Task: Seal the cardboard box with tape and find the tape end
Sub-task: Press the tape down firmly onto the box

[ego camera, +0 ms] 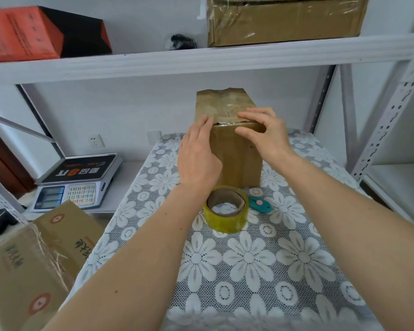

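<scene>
On the lace-covered table (261, 271) with its white flower pattern, we have the tall brown cardboard box (237, 154) standing at twelve o'clock from us, its back flap upright and a strip of clear tape shining across the top seam.

At about ten o'clock of the box, our left hand (196, 154) lies flat against its left side, fingers straight and pressing near the top edge, gripping nothing. At two o'clock, our right hand (263, 132) curls over the front top edge, fingers on the lid and thumb on the front face, pinching the box rim.

Judging from here, the tape may wrinkle or trap air if we smooth it unevenly, and the tall box could tip backward under a hard push.

At six o'clock of the box sits the yellowish roll of packing tape (226, 209), with a small teal utility cutter (261, 203) just beside it at three o'clock. We cannot make out the roll's loose end, nor how far the seam is covered beneath our fingers.
</scene>
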The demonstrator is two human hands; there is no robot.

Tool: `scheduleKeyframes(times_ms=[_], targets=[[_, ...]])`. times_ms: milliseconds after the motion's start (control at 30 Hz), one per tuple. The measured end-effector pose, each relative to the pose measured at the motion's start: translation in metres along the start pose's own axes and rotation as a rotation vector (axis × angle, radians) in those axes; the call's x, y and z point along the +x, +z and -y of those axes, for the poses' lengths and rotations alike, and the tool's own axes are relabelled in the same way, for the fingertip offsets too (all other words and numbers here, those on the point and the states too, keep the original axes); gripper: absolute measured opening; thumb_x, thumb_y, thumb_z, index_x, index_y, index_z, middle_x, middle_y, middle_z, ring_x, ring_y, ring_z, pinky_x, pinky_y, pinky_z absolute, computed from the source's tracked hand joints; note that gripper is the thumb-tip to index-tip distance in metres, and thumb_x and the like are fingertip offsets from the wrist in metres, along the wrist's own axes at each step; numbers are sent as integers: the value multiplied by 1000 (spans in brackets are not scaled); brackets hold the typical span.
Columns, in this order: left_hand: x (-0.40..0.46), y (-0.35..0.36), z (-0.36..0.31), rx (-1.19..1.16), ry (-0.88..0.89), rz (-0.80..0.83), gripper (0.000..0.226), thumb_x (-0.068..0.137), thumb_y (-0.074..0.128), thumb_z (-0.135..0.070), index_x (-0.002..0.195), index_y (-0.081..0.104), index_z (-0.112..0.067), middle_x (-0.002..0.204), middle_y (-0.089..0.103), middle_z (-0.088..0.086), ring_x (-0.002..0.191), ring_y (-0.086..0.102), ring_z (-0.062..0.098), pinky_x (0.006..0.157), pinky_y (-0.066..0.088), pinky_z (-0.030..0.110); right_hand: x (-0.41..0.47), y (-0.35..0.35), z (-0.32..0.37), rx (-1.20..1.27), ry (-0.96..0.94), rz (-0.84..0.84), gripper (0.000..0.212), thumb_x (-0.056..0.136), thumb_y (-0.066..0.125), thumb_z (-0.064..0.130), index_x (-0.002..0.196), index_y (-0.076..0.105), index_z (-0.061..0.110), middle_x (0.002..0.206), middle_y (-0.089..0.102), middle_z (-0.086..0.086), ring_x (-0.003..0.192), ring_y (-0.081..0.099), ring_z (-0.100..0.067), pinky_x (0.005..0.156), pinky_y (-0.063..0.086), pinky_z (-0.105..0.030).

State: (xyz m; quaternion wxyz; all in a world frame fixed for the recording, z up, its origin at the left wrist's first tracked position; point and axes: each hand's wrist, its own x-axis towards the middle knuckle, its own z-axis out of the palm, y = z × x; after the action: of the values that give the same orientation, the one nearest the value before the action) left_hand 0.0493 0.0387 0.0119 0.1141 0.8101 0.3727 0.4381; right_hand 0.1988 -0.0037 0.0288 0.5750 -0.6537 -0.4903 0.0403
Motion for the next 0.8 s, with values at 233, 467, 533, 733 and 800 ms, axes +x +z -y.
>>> scheduleKeyframes(times_ms=[233,467,533,733,800], targets=[[1,1,1,-7,-6,-24,79,70,46,15,142,42,-19,149,40,-4,136,36,18,112,32,36,3,-10,-3,-13,-6,72,43,73,80,21,110,67,39,109,51,24,121,44,-21,107,38,-42],[2,0,3,58,-11,-40,77,69,47,10,138,45,-25,146,43,-9,133,36,22,112,28,40,2,3,2,57,29,-59,37,62,86,32,93,68,40,106,55,18,116,49,-20,103,42,-40],[2,0,4,41,-22,-35,75,70,47,7,137,46,-26,145,44,-9,132,37,22,112,28,41,1,8,4,71,27,-95,34,62,86,34,88,66,42,107,55,15,115,50,-22,102,41,-40],[8,6,1,-10,-50,-74,45,84,58,-45,126,54,-28,134,52,-9,123,43,23,104,35,43,3,1,-2,81,6,-44,29,68,83,30,88,69,45,111,58,14,116,51,-19,104,41,-41],[11,8,1,-19,-63,-70,51,81,61,-56,122,55,-27,130,53,-5,119,43,26,100,38,42,3,-1,-3,63,1,-32,29,71,80,29,98,71,39,112,57,15,118,49,-17,105,40,-40]])
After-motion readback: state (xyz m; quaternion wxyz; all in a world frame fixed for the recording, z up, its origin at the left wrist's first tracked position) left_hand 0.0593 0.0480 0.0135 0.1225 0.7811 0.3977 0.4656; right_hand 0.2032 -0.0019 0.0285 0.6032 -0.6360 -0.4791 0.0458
